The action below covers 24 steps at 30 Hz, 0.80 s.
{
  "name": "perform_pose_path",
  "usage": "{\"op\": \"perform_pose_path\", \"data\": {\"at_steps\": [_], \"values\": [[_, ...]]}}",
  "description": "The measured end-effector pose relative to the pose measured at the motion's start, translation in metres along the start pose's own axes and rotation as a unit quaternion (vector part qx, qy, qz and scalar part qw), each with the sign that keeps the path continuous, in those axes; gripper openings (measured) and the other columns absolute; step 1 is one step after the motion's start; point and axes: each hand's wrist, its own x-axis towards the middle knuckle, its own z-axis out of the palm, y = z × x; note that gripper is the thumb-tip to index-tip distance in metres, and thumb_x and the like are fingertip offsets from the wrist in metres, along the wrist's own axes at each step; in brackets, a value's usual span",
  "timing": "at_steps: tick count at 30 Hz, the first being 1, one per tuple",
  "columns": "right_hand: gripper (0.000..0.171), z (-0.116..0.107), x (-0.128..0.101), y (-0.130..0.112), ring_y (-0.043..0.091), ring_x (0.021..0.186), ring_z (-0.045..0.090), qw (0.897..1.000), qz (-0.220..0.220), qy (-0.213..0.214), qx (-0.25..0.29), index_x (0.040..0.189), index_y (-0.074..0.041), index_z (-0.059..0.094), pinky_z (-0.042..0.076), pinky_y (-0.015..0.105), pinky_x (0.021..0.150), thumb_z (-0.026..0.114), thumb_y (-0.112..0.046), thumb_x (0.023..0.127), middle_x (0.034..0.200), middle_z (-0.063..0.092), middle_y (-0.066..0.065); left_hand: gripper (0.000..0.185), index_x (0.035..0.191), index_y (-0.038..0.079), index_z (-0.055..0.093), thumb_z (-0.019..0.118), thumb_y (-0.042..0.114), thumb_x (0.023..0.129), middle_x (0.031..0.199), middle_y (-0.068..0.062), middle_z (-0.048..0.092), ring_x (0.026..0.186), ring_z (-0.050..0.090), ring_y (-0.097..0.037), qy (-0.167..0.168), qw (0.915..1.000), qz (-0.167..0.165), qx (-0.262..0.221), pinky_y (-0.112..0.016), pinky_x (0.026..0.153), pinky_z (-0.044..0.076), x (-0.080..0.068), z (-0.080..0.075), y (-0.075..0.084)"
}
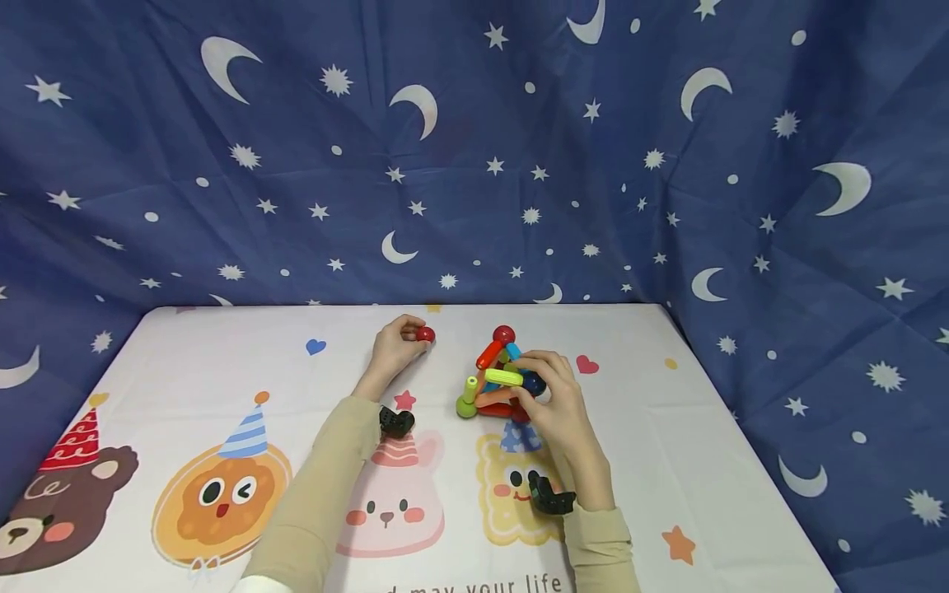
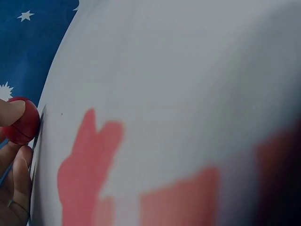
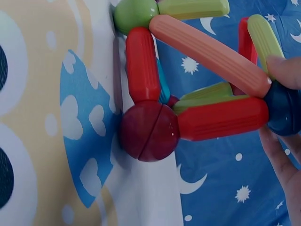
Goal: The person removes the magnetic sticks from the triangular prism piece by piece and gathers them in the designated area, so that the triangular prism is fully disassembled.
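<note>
Cartoon-print table (image 1: 667, 461), left hand (image 1: 393, 350) pinching red ball (image 1: 426, 333), right hand (image 1: 552, 399) gripping multicoloured rod-and-ball pyramid (image 1: 498, 380)

Table (image 1: 185, 346) under a cartoon-animal party cloth, rod-and-ball toy structure (image 1: 498, 379) standing on it near the middle

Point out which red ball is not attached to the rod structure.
The loose red ball pinched in the left hand, left of the structure. The other red balls, one at the apex, are joined to rods.
</note>
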Motion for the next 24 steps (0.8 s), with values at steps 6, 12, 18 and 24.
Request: {"op": "perform_pose_path", "data": {"at_steps": [6, 12, 18, 24], "values": [[0.034, -0.0032, -0.0014, 0.0025, 0.017, 0.118, 0.05, 1.0, 0.011, -0.004, 0.009, 0.112, -0.009, 0.067, 0.046, 0.043, 0.1, 0.076, -0.006, 0.079, 0.121, 0.059, 0.001, 0.04, 0.119, 0.006, 0.063, 0.072, 0.009, 0.081, 0.115, -0.018, 0.066, 0.1, 0.059, -0.026, -0.004, 0.9999, -0.007, 0.011, -0.036, 0.091, 0.049, 0.0, 0.0006, 0.0002], [0.034, -0.0044, -0.0013, 0.0021, 0.017, 0.118, 0.051, 1.0, 0.01, -0.007, 0.014, 0.112, -0.01, 0.067, 0.046, 0.044, 0.101, 0.077, -0.007, 0.079, 0.121, 0.059, 0.001, 0.042, 0.122, 0.007, 0.062, 0.072, 0.01, 0.081, 0.116, -0.018, 0.065, 0.101, 0.058, -0.026, -0.006, 0.9997, -0.015, 0.019, -0.036, 0.09, 0.049, -0.0009, -0.0015, 0.0006], [0.034, -0.0041, -0.0017, 0.0027, 0.017, 0.118, 0.05, 1.0, 0.017, -0.006, 0.018, 0.111, -0.01, 0.068, 0.046, 0.045, 0.1, 0.076, -0.004, 0.079, 0.121, 0.06, 0.001, 0.045, 0.125, 0.007, 0.06, 0.072, 0.01, 0.082, 0.118, -0.018, 0.064, 0.103, 0.058, -0.026, -0.014, 0.9997, -0.017, 0.012, -0.036, 0.091, 0.049, -0.0024, -0.0033, 0.0], [0.033, -0.0045, -0.0019, 0.0028, 0.018, 0.118, 0.05, 1.0, 0.018, -0.01, 0.024, 0.111, -0.007, 0.068, 0.046, 0.046, 0.1, 0.075, -0.004, 0.079, 0.12, 0.059, 0.002, 0.048, 0.129, 0.007, 0.058, 0.072, 0.012, 0.083, 0.123, -0.018, 0.062, 0.107, 0.058, -0.027, -0.024, 0.9992, -0.029, -0.011, -0.037, 0.094, 0.049, -0.0008, -0.006, -0.0035]]}}
